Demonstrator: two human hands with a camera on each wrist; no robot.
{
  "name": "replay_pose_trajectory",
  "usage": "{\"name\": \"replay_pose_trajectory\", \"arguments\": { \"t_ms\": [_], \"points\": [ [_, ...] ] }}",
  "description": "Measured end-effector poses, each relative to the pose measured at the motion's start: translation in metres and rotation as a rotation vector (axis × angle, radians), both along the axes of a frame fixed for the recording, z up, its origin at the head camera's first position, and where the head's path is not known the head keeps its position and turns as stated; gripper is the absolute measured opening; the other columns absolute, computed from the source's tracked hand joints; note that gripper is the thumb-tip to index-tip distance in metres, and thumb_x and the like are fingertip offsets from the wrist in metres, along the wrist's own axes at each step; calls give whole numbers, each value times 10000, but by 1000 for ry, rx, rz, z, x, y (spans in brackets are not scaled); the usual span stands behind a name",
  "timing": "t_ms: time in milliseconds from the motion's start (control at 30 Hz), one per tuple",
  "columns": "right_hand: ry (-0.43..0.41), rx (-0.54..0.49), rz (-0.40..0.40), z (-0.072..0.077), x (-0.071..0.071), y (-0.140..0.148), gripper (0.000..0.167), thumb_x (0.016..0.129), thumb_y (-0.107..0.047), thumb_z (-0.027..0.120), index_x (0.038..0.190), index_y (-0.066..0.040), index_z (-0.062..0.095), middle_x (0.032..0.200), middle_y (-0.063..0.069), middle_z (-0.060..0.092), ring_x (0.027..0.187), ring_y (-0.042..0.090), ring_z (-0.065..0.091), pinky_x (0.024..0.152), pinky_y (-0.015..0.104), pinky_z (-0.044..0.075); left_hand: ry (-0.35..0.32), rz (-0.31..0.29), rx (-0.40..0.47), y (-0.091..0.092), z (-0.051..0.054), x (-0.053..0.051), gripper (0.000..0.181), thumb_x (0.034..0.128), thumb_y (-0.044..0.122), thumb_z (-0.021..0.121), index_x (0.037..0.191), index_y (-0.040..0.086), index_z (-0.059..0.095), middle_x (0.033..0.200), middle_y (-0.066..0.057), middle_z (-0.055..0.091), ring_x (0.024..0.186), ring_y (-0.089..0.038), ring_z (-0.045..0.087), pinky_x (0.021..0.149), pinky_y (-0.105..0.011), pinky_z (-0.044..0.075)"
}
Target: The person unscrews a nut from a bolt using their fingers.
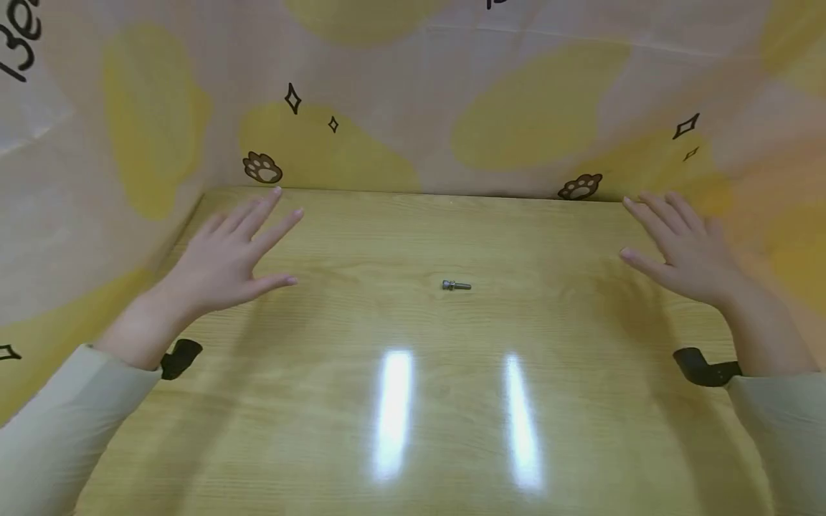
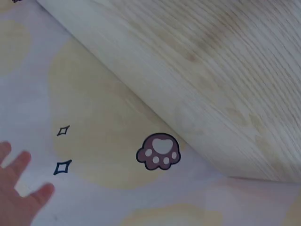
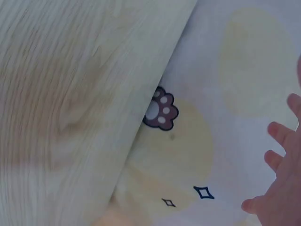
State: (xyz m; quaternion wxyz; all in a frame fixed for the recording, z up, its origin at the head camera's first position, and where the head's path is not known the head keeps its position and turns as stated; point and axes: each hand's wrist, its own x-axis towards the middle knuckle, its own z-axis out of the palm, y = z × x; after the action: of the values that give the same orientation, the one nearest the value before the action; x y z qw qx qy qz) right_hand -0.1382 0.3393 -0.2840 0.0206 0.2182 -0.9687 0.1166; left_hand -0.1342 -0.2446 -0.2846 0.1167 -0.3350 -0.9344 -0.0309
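Note:
A small metal bolt (image 1: 457,285), with what looks like a nut or washer near its head, lies on its side around the middle of the wooden table (image 1: 361,322). Over the table's left part my left hand (image 1: 226,258) is held with fingers spread, holding nothing. My right hand (image 1: 687,251) hovers at the right in the same way, fingers apart and nothing in them. Both hands are well away from the bolt. Parts of the left hand (image 2: 19,188) and right hand (image 3: 284,183) show at the edges of their wrist views, where the bolt is out of sight.
A pale cloth (image 1: 439,93) with yellow patches and paw prints rises behind the table and along both sides. Dark wrist mounts (image 1: 703,367) stick out from both sleeves. Two bright light reflections lie on the tabletop's front half.

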Motion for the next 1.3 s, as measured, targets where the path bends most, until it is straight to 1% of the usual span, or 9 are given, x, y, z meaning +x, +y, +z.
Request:
{"name": "replay_pose_trajectory", "arguments": {
  "t_ms": [167,233,333,400,533,733,900,1100,1300],
  "points": [
    [86,-79,37,-3,-11,-9,559,931,-312,570,1408,-82,390,1351,250,421,1209,479,361,974,654,251,134,-215,193,14,-6,-7,653,917,586,410,1295,65,522,1243,-203,557,1026,-414,567,831,-564,461],
    [54,-127,22,-4,-11,-13,527,926,-283,586,1379,-63,430,1319,242,465,1161,470,419,925,628,317,129,-238,244,21,-9,-8,574,899,499,545,1231,32,569,1149,-189,614,984,-381,598,805,-523,492],
    [-23,-232,-18,-8,-11,-21,489,919,-238,605,1350,-54,466,1296,203,499,1131,408,458,835,583,380,60,-219,307,31,-16,-8,487,798,288,739,1190,34,602,1103,-157,642,972,-335,614,771,-478,518],
    [-57,-293,-34,-12,-12,-27,460,915,-218,611,1327,-49,493,1268,179,524,1096,355,477,815,543,390,-7,-196,340,38,-20,-9,503,729,154,791,1185,44,610,1097,-142,646,936,-303,622,712,-436,533],
    [-99,-355,-49,-19,-16,-41,419,906,-221,626,1286,-64,544,1200,161,569,1041,291,497,852,497,393,-162,-168,346,55,-27,-13,496,753,153,783,1205,58,602,1131,-126,633,875,-246,624,680,-382,532],
    [-179,-409,-16,-34,-26,-64,386,892,-227,646,1234,-57,588,1161,164,598,1044,277,516,881,512,402,-434,-143,237,77,-40,-18,567,785,247,761,1281,75,548,1239,-126,565,960,-273,614,796,-414,521],
    [-212,-464,27,-47,-35,-82,368,879,-196,664,1213,-54,605,1150,160,614,1025,260,541,885,471,415,-483,-139,279,95,-54,-24,563,790,230,760,1279,51,547,1238,-131,574,952,-275,623,788,-404,526],
    [-250,-515,7,-58,-39,-99,352,860,-177,687,1187,-61,628,1101,149,637,959,227,581,865,384,459,-555,-135,293,122,-68,-32,576,798,270,751,1295,71,537,1271,-109,558,967,-240,618,807,-373,519],
    [-375,-518,21,-72,-45,-120,358,854,-186,695,1150,8,639,1023,135,666,888,207,602,770,252,494,-634,-144,296,142,-79,-36,628,780,262,768,1316,65,507,1298,-117,534,1031,-264,588,882,-356,495]
  ]
}}
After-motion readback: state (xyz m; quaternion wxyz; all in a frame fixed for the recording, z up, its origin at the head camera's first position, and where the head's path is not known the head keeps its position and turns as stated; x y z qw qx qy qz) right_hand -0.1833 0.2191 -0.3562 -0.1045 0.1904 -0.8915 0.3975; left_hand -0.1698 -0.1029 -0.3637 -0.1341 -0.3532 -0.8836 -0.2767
